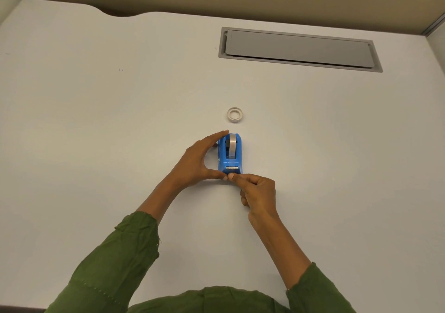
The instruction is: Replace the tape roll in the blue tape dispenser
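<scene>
On the white surface [96, 119], the left hand [195, 160] clamps the blue tape dispenser [230, 154] while the right hand [257, 193] pinches its near end, a spare tape roll [234, 114] lying just beyond.

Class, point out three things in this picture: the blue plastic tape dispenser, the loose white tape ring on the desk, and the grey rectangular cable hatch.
Blue plastic tape dispenser [222, 160], head view, left side wall.
Loose white tape ring [234, 114], head view, its rim.
Grey rectangular cable hatch [298, 48], head view, middle of the lid.
</scene>
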{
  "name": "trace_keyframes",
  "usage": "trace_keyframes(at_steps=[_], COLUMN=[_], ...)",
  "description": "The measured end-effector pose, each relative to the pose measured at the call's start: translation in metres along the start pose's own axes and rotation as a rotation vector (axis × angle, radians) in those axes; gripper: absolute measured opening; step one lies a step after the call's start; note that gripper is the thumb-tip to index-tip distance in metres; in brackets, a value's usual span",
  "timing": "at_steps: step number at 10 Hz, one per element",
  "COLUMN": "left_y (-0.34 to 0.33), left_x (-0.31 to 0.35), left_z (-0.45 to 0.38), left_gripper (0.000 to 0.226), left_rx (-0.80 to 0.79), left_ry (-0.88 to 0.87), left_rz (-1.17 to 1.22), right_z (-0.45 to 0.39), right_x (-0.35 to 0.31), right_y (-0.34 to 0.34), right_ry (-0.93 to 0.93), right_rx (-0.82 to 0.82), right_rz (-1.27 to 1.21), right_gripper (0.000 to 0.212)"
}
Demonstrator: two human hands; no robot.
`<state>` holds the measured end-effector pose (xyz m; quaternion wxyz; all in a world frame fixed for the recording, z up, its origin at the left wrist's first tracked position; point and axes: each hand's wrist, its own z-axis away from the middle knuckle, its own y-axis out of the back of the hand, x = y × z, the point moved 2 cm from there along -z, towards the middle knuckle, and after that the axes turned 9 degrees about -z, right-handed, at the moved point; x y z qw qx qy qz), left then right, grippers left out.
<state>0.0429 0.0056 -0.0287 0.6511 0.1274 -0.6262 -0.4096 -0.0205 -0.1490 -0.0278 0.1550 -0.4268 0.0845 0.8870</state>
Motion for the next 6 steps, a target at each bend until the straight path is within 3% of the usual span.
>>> trace_keyframes(at_steps=[3, 6], left_y=[-0.002, 0.011], left_x=[-0.002, 0.004], left_z=[-0.001, 0.005], left_gripper=[0.104, 0.111], left_rx=[-0.022, -0.007], left_ry=[0.003, 0.055], left_rz=[-0.023, -0.076], right_z=[0.007, 0.009], right_x=[0.003, -0.005], right_y=[0.008, 0.023], right_ry=[0.053, 0.104], right_rx=[-0.093, -0.021], right_rz=[-0.041, -0.016], right_gripper=[0.007, 0.006])
